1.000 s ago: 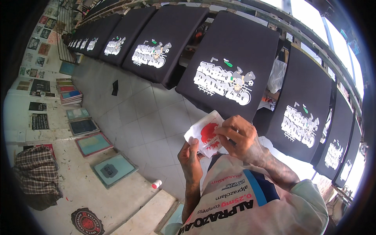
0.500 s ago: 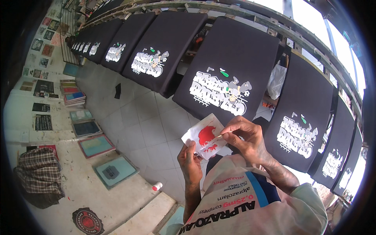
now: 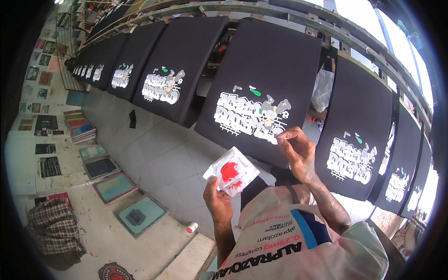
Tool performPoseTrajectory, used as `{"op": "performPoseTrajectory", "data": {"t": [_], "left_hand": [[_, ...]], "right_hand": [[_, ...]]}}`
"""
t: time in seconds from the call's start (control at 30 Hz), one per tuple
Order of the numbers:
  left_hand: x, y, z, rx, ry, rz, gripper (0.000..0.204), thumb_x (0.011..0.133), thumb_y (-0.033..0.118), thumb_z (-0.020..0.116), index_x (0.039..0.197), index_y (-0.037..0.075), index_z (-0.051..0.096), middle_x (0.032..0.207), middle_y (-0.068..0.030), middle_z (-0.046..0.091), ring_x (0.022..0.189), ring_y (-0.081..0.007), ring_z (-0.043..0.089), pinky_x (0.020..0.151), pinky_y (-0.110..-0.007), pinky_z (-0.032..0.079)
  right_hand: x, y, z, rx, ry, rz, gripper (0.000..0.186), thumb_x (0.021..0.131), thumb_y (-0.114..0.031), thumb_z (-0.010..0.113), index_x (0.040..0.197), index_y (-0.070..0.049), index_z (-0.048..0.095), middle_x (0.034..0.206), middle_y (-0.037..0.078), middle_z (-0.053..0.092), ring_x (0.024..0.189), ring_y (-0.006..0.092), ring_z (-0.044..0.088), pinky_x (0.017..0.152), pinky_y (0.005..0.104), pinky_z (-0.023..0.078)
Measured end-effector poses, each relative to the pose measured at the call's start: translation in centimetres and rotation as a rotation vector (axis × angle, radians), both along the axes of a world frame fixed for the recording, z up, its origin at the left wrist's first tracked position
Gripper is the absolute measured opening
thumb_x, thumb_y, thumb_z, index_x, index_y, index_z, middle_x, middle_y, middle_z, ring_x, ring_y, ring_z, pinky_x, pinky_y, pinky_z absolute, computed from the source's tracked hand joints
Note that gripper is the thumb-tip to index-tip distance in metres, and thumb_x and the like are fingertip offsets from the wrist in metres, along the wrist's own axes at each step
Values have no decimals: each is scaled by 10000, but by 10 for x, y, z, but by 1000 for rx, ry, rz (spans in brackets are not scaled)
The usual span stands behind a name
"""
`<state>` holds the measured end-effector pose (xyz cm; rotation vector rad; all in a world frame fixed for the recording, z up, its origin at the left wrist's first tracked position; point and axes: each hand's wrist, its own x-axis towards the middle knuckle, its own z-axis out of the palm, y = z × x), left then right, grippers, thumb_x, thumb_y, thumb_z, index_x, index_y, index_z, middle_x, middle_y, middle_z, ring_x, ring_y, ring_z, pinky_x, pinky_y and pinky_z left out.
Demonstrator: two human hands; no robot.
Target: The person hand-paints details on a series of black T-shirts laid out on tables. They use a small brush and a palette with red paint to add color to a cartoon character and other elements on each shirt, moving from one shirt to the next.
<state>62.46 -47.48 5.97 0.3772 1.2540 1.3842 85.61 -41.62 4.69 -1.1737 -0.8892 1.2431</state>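
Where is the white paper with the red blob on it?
In the head view, the white paper sits just below centre, held in the left hand, below the nearest black shirt.

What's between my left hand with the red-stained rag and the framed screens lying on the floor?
In the head view, only bare pale floor tiles separate the left hand, holding the rag, from the framed screens.

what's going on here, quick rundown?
A person stands at a long row of black shirts stretched on boards, each with a white printed design. The left hand holds a white rag stained red, raised in front of the chest. The right hand has its fingertips pinched at the lower edge of the print on the nearest black shirt. Framed screens lie on the floor to the left.
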Motion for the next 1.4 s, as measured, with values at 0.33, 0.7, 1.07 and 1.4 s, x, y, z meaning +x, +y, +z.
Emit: {"op": "performPoseTrajectory", "data": {"t": [0.33,0.7,1.07,1.4], "left_hand": [[-111,33,-97,-288,-96,15,445,992,356,530,1339,77,530,1281,-78,624,1161,-244,615,966,-422,514],[-261,93,-222,-591,18,25,340,906,361,604,1173,156,652,1116,4,710,978,-182,684,777,-382,567],[-258,124,-255,-628,64,28,279,959,332,547,1123,154,687,1074,19,727,953,-143,693,790,-358,599],[-278,102,-274,-621,8,55,411,991,420,501,1230,125,660,1184,2,705,1060,-164,675,857,-406,587]], "right_hand": [[-19,45,-120,50,-682,-437,173,805,65,709,955,-11,672,869,87,637,652,155,601,594,289,490],[-63,57,-167,-135,-971,-677,241,726,123,738,927,3,679,828,101,649,636,165,589,516,269,458],[-63,67,-172,-143,-1061,-598,302,628,128,726,901,3,692,787,107,655,645,203,616,550,292,484],[-61,66,-172,-151,-1061,-590,313,627,126,737,909,-5,700,786,100,651,653,199,610,552,296,477]]}}
